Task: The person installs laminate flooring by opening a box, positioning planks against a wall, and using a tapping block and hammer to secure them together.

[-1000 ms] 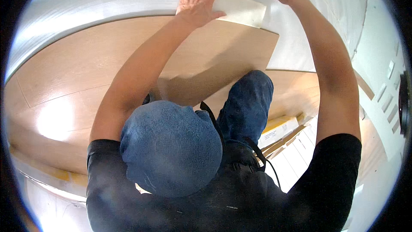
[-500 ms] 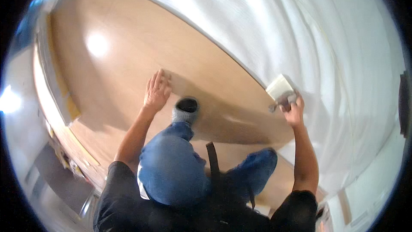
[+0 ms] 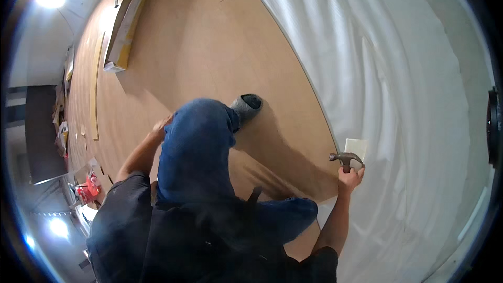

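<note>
Along the right-hand edge of the plank floor, just beside where the boards give way to the white sheet, lies the pale block. The person's right hand is wrapped around the handle of a hammer, whose head crosses the near end of the block, its striking face toward the boards and its claw over the sheet side. From where I stand I can't tell whether the metal touches the block, or whether the fingertips reach it too.

A second ago the left hand was pressed on the block while the hammer was held away from it; now that hand is well off to the left, by the outer side of the bent left knee. So, as I read it, the block has lost its steadying palm and the work at the edge is down to one hand. The knee hides the left fingers; spread or curled, I couldn't say.

For elbow room, the sheet runs broad and rippled on the right. To the left, bare boards stretch from the socked foot to a long carton near the floor's far left corner, while the legs crowd the nearer side.
</note>
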Demonstrator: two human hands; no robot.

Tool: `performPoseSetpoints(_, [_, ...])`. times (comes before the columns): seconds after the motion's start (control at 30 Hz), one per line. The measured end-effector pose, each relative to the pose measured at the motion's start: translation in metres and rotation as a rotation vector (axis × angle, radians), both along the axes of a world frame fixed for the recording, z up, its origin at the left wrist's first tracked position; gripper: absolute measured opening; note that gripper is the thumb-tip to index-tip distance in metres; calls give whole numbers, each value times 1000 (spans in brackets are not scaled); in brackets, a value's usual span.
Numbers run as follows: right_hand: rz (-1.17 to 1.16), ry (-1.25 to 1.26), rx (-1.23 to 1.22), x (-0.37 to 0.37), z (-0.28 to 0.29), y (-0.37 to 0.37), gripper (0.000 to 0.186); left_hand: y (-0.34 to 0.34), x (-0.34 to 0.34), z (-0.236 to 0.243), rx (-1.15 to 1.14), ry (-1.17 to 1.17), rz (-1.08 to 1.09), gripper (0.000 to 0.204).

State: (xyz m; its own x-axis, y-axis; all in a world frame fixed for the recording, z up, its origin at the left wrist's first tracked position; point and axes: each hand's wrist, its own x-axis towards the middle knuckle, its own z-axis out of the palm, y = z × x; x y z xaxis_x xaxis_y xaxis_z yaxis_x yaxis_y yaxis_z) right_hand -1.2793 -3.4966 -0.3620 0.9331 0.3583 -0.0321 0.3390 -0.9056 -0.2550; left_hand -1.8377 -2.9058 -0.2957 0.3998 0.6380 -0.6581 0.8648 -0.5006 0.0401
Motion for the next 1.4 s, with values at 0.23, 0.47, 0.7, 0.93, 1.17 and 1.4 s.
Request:
performPoseSetpoints(0.23, [-396, 54, -123, -161, -60, -192, 39, 74, 215, 177, 422, -502, -199, 60])
performPoseSetpoints(0.47, [-1081, 548, 43, -329, -39, -237, 50, -102, 401, 208, 87, -1075, -316, 43])
performPoseSetpoints(0.7, [-1147, 642, -114, -395, -100, -228, 57, -313, 434, 65, -421, -484, -868, 45])
performPoseSetpoints(0.93, [-949, 421, 133, -271, -29, -197, 51, -473, 446, -21, -573, -96, -1429, 44])
performPoseSetpoints(1.17, [-958, 462, 159, -154, -31, -144, 47, -490, 430, -69, -604, 25, -1411, 43])
performPoseSetpoints(1.4, [-965, 488, 104, -154, -46, -129, 46, -469, 423, -80, -540, 81, -1404, 44])
